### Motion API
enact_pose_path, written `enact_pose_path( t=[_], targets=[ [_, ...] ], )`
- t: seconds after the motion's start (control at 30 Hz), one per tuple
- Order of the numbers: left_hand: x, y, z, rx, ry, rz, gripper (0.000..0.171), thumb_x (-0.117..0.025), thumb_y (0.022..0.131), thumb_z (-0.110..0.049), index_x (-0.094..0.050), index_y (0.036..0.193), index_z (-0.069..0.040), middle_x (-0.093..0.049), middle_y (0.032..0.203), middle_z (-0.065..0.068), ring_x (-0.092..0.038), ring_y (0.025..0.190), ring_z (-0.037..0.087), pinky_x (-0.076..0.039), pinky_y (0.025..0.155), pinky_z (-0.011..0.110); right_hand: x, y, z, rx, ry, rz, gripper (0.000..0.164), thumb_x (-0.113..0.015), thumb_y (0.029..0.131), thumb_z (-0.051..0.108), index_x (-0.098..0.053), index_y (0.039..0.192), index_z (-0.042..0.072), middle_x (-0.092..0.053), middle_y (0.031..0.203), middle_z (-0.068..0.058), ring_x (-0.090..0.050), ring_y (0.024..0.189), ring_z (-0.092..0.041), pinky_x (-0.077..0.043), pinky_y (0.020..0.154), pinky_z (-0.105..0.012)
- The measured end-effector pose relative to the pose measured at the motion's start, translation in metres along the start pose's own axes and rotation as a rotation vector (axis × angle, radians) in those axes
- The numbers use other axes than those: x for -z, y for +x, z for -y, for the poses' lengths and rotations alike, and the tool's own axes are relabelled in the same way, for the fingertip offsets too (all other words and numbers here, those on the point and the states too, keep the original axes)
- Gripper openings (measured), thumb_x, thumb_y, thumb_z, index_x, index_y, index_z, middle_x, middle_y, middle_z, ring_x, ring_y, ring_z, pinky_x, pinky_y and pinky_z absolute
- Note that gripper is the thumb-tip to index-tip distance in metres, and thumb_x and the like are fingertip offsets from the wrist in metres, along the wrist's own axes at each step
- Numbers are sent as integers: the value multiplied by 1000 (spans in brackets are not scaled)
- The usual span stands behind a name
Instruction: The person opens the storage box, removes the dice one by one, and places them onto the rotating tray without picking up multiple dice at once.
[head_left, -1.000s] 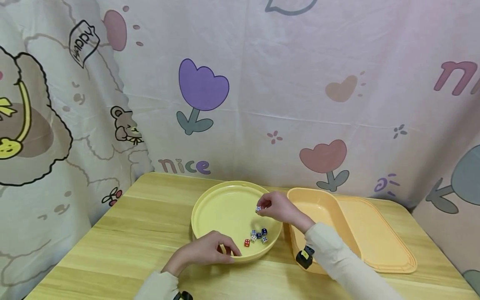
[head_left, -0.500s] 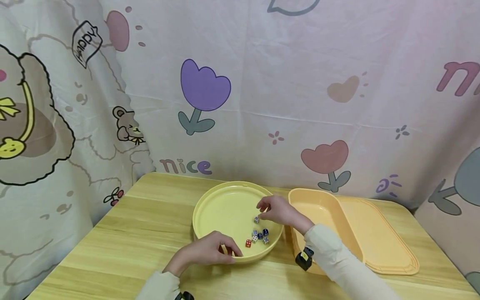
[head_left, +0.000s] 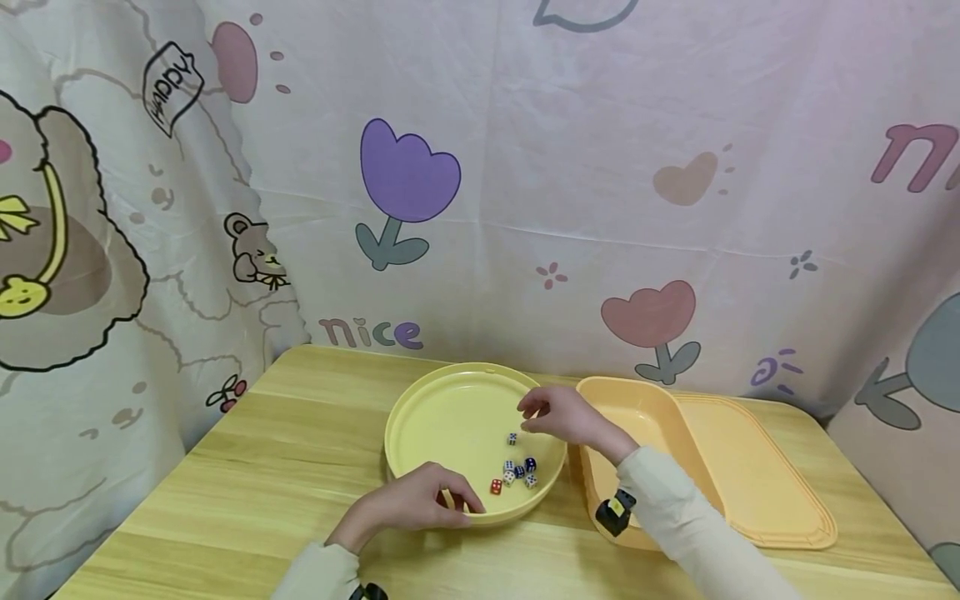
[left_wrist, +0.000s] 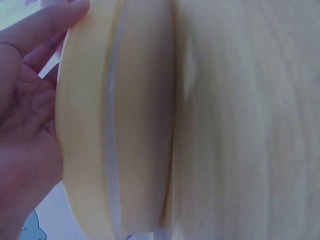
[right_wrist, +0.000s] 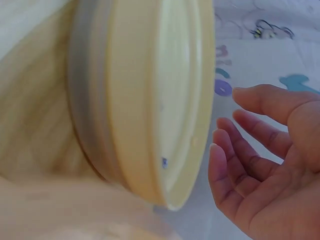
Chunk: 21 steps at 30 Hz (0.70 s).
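Observation:
A round yellow tray [head_left: 442, 417] with a raised rim stands on the table. My left hand [head_left: 420, 497] holds its near rim, thumb outside and fingers reaching over the edge; in the left wrist view the thumb [left_wrist: 55, 17] lies on the tray's side. Over the tray's right rim hovers my right hand [head_left: 566, 414], fingers loosely bent and nothing between them. Just below its fingertips sits a white die [head_left: 512, 438]. Nearer the front lie a red die [head_left: 496, 487], dark blue dice [head_left: 530, 464] and several white dice [head_left: 531, 481] in a loose cluster.
Right of the tray, an orange rectangular box [head_left: 637, 408] stands partly under my right forearm. Its flat orange lid-like panel [head_left: 757, 467] lies beyond it. The wooden table [head_left: 247, 467] meets a printed curtain [head_left: 525, 167] at its back edge.
My right hand has lowered a white die onto the tray, let go of it, and drawn slightly up and to the right. The left hand stays at the rim.

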<state>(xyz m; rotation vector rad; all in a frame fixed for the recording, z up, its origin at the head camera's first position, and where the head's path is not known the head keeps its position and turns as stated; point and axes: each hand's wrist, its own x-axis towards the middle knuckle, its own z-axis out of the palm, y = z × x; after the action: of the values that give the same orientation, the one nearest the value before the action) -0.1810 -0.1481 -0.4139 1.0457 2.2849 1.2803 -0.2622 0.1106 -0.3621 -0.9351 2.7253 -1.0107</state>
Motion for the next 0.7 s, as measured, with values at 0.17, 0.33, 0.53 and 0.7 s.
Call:
enact_pose_path(
  t=[0.17,0.33,0.53,0.7],
  targets=[
    [0,0,-1,11,1,-3,12,-70,87,-8,-75,98,-10,-66,87,-13,-57,78,1,-51,71,23,13,-4,-11,-50,40,-110,20,-70,85,3,-68,103,-6,-66,87,-4,-61,80,-18,-51,72,-31],
    [-1,0,-2,27,-9,1,12,-71,87,-9,-76,98,-10,-66,88,-12,-57,78,1,-51,71,23,19,-10,-32,-110,140,-206,21,-66,87,0,-66,106,-9,-66,88,-7,-62,83,-22,-52,73,-32],
    [-2,1,-2,21,-5,3,12,-71,87,-10,-75,98,-11,-66,89,-12,-57,78,1,-51,71,23,24,-18,-56,-175,174,-275,16,-65,88,1,-66,102,-6,-66,88,-7,-61,82,-21,-52,71,-31],
    [-1,-1,-2,20,7,-5,12,-71,87,-10,-75,98,-11,-66,88,-13,-57,78,1,-51,71,23,26,-21,-72,-249,208,-284,14,-66,87,1,-66,100,-6,-66,86,-8,-59,79,-17,-52,69,-35]
  ],
)
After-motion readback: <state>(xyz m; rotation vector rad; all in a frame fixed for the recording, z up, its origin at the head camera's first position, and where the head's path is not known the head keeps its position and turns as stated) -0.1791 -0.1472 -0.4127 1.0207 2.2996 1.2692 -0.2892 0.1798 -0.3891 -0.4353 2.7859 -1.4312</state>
